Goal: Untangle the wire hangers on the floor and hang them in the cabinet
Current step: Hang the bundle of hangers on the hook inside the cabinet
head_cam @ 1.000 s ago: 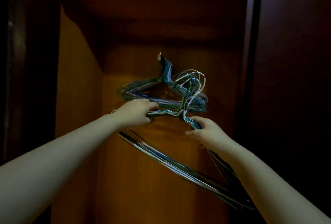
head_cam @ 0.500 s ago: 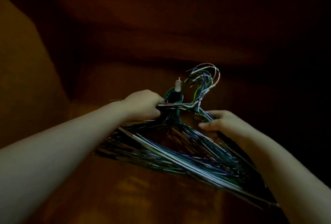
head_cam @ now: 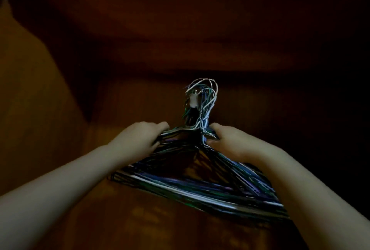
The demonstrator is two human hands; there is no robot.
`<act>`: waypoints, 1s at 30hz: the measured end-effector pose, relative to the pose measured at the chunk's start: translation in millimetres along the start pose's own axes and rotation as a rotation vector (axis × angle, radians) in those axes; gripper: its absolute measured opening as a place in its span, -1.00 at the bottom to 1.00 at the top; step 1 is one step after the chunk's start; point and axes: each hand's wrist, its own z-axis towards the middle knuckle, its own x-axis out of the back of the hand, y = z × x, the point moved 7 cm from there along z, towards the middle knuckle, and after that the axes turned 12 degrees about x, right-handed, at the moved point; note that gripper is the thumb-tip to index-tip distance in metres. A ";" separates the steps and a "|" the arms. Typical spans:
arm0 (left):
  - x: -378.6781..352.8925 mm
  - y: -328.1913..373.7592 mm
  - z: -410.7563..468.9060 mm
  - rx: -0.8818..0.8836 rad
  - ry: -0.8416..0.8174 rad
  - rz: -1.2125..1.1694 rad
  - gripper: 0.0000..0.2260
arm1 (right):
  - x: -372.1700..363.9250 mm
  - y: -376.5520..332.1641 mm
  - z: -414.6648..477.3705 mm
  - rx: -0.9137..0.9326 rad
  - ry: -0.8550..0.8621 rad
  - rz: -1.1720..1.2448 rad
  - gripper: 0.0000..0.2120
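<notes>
A thick bundle of wire hangers (head_cam: 200, 187), blue, green, white and dark, is held up inside the dim wooden cabinet (head_cam: 40, 109). Their hooks (head_cam: 204, 93) cluster at the top around a small white fitting (head_cam: 193, 99). My left hand (head_cam: 138, 139) grips the bundle's left shoulder just below the hooks. My right hand (head_cam: 234, 141) grips the right shoulder close to the necks. The bottom bars fan out low and to the right, blurred.
The cabinet's left side wall (head_cam: 30, 73) and back panel (head_cam: 140, 99) are orange-brown wood. Its top panel (head_cam: 180, 19) runs overhead in shadow. The right side is nearly black and hard to read.
The view has pushed deeper into the cabinet. The hooks have swung upright and now sit around the white fitting. Both hands moved closer together at the necks.
</notes>
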 end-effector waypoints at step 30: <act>-5.2 7.0 -24.8 0.126 0.012 0.086 -0.74 | -17.9 -36.3 -17.6 0.047 0.203 -0.534 -0.80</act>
